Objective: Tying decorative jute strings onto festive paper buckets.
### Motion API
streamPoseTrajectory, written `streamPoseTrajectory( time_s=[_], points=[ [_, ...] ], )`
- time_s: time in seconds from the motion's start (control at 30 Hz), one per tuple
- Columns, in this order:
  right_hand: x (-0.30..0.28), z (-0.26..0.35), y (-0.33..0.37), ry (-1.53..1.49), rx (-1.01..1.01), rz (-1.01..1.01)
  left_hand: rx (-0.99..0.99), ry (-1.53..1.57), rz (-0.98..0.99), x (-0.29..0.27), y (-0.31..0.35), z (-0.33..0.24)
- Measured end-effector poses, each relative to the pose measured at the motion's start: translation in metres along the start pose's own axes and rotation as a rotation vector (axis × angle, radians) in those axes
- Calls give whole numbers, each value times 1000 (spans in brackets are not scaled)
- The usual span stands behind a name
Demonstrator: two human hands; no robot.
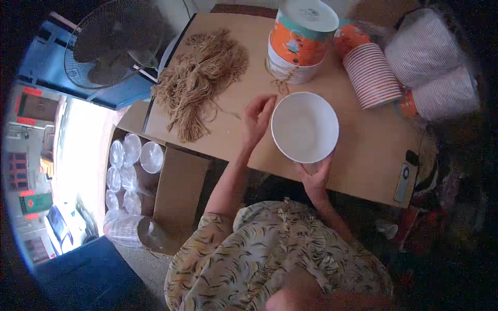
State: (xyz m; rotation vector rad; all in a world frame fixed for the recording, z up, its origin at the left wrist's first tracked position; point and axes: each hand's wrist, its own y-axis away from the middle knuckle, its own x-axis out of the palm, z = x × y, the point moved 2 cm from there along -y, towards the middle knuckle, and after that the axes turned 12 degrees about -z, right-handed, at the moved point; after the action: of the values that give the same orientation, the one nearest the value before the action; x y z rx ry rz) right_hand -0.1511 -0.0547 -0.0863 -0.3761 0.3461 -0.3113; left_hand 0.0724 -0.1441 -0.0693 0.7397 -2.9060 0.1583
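Observation:
A white round paper bucket point(305, 127) is tilted so that I look down into its bare inside. My right hand point(317, 179) grips it from the near side, fingers and thumb around its lower wall. Beside the left rim is my left hand point(258, 116), fingers bent and pressed together; whatever they may pinch is too small to make out. Just beyond the bucket stands a stack of upside-down paper buckets point(298, 44), orange and teal on top. A loose brown cord point(281, 83) hangs at the foot of that stack.
Tan twine strands point(202, 78) lie heaped on the cardboard-covered table point(358, 171). Nested striped paper cups point(371, 72) and plastic-wrapped stacks point(425, 52) are at the right. A fan point(111, 46) stands far left, above an open carton point(181, 192) with bagged tubs.

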Motion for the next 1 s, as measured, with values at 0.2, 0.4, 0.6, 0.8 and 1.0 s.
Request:
streamPoseTrajectory(
  time_s=[0.2,0.4,0.6,0.8,1.0],
  points=[
    [-6,-53,23,-194,388,180,199,-442,-178,-92,28,-10],
    [6,1,13,35,34,518,378,-794,-383,-124,18,-30],
    [3,5,10,-70,88,505,451,-902,-408,-129,-13,-13],
    [2,-4,11,65,23,597,383,-858,-426,-129,-16,-7],
    [1,7,12,-39,30,552,340,-758,-444,-125,21,-27]
  ],
)
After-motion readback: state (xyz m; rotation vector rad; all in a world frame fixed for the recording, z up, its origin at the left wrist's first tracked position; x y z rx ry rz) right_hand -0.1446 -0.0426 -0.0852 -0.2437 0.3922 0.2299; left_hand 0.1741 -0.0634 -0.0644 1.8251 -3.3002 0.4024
